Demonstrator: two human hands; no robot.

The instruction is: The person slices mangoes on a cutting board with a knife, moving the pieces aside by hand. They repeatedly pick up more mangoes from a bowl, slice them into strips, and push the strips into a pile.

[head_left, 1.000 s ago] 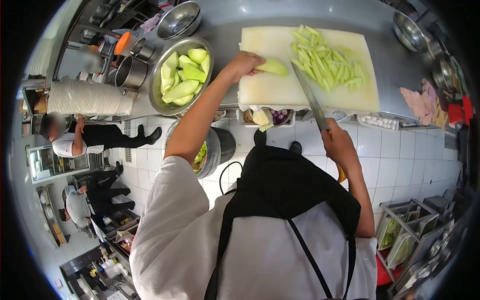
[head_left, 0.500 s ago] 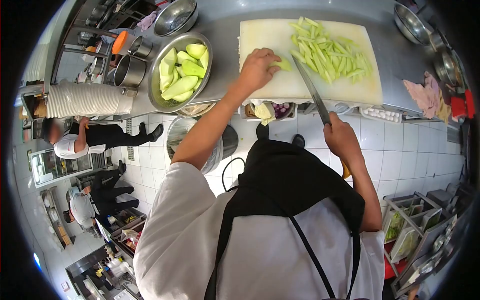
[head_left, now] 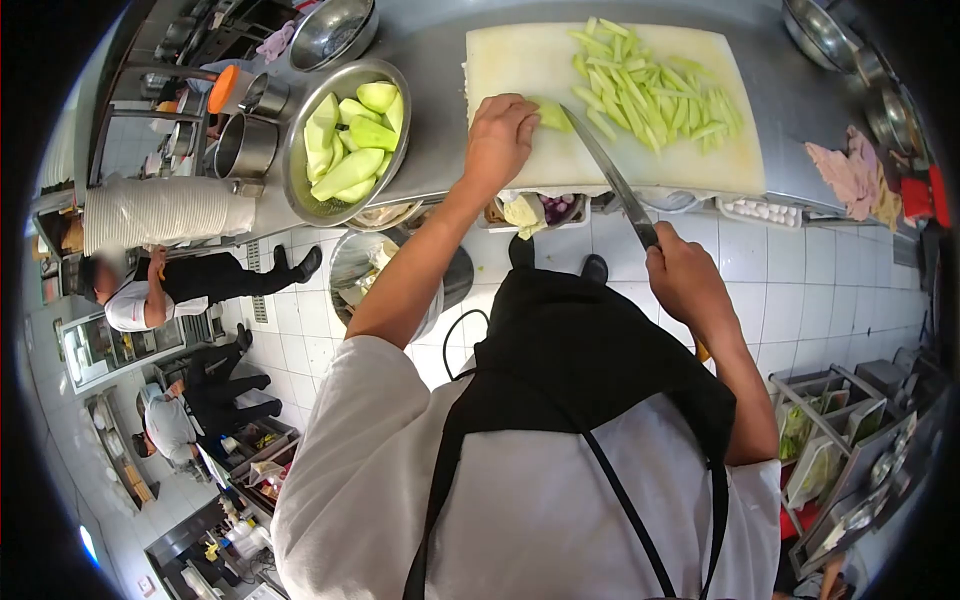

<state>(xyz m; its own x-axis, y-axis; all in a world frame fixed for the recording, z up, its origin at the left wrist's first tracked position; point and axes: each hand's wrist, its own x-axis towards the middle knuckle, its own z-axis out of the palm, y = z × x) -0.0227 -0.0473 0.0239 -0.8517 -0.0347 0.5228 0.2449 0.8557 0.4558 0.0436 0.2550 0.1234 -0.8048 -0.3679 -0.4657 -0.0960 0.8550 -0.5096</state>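
The right hand (head_left: 685, 280) is closed round the handle of a knife (head_left: 605, 175), and the fist hides the handle itself. The blade tip meets a fruit piece (head_left: 552, 113) on the cutting board (head_left: 520, 60). The curled left hand (head_left: 497, 135) clamps the piece down and covers most of it. This looks like slicing into strips, so the next cut calls for fingertips clear of the blade. Cut strips (head_left: 650, 90) lie beyond, farther along the bench (head_left: 435, 90).

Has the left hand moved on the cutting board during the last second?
Yes. The left hand slid from the left edge of the cutting board further in, toward the knife.
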